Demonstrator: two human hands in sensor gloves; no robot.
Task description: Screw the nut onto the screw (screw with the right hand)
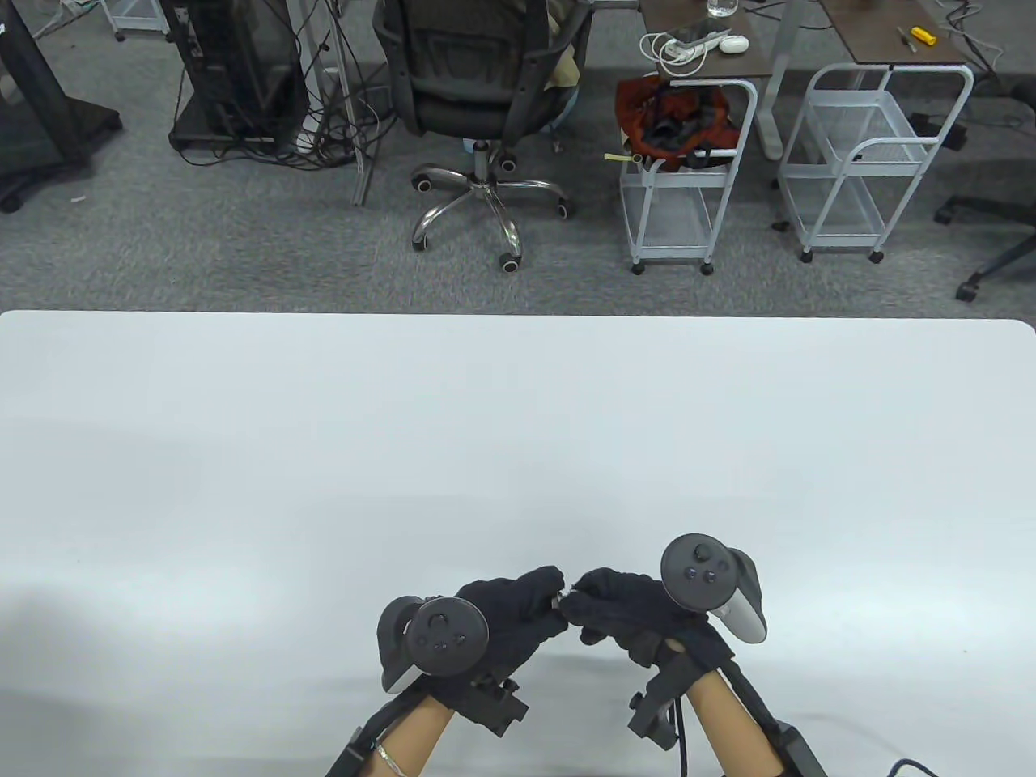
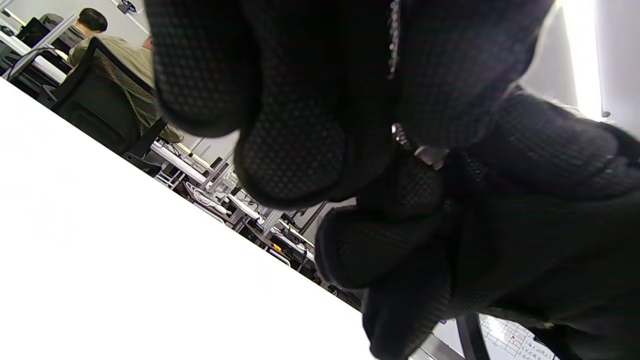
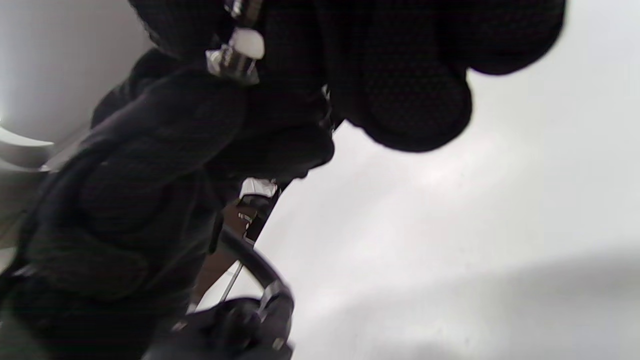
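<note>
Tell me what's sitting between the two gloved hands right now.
In the table view, a small metal piece, the screw with its nut, bridges the left hand and right hand. Both hands pinch it.

It was an office or lab workroom: grey carpet (image 1: 243, 259) underfoot, a black swivel chair (image 1: 477, 89) on castors, white wire trolleys (image 1: 870, 162), cable tangles round a computer tower (image 1: 235, 73), desks beyond the white table (image 1: 324, 453).
</note>
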